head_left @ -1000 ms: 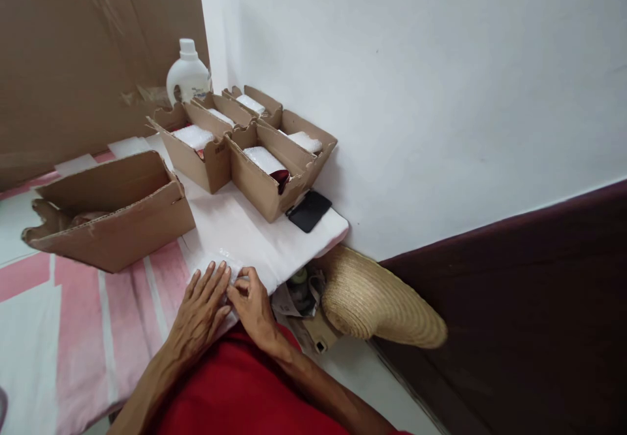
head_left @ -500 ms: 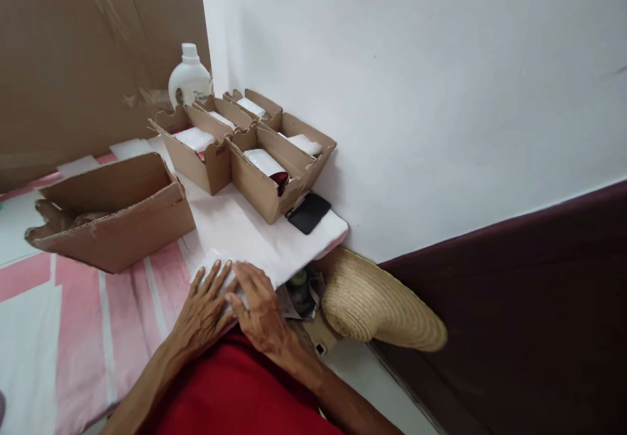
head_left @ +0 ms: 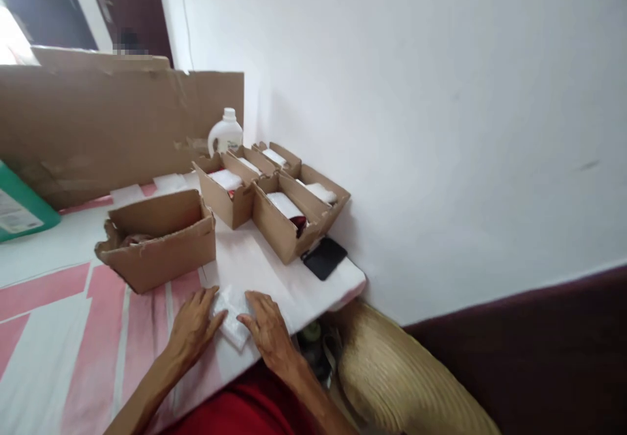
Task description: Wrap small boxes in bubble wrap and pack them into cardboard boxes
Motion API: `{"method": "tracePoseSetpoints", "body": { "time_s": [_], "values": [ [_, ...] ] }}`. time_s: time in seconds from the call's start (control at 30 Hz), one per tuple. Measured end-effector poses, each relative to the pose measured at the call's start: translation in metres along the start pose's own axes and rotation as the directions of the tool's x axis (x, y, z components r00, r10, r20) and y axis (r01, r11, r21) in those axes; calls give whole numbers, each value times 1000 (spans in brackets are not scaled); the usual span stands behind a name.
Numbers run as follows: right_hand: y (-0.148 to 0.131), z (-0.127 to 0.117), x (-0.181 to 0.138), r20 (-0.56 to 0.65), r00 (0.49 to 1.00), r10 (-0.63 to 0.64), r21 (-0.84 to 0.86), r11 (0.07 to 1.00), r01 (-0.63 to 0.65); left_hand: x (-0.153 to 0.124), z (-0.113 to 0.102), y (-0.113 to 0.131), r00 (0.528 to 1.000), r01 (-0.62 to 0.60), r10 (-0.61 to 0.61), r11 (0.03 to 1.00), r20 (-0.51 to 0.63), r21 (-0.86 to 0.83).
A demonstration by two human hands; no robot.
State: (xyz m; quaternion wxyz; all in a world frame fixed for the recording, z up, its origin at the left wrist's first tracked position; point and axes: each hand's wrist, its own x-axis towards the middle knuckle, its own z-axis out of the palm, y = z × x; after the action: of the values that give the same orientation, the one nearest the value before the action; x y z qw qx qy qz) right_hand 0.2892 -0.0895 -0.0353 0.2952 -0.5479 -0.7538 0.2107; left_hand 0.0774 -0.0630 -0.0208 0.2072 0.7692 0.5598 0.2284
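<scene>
A small clear plastic packet [head_left: 235, 321], which looks like bubble wrap, lies flat near the table's front edge. My left hand [head_left: 193, 324] rests at its left side, thumb apart from the outstretched fingers. On the opposite side my right hand [head_left: 268, 330] touches the packet's right edge, its fingers stretched forward. Neither hand is closed round it. Whether anything is inside the packet cannot be made out. Beyond my left hand stands an open cardboard box [head_left: 166, 258] with something brownish in it.
Several cardboard bins [head_left: 279, 236] holding white wrapped packets stand by the wall. A black flat phone-like object [head_left: 324, 258] lies beside them. Behind are a white jug [head_left: 228, 136] and a tall cardboard panel [head_left: 122, 121]. A green container [head_left: 29, 203] stands left; a straw hat [head_left: 401, 370] hangs below the table's edge.
My hands have drawn apart from on top of the packet to its two sides, uncovering it. The view has tilted up and turned left, bringing the green container into sight.
</scene>
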Motion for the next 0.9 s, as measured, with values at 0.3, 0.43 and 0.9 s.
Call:
{"method": "tracePoseSetpoints", "body": {
  "time_s": [0.3, 0.43, 0.9],
  "values": [
    [4, -22, 30, 250, 959, 136, 327, 920, -216, -1, 7, 15, 995, 79, -88, 982, -43, -173],
    [-36, -66, 60, 262, 965, 32, 468, 870, -156, 9, -51, 39, 971, -128, 44, 925, -234, -358],
    [-174, -48, 279, 446, 504, -740, -305, 404, 863, 15, -195, 12, 496, 171, -327, 945, -804, -278]
  ]
}}
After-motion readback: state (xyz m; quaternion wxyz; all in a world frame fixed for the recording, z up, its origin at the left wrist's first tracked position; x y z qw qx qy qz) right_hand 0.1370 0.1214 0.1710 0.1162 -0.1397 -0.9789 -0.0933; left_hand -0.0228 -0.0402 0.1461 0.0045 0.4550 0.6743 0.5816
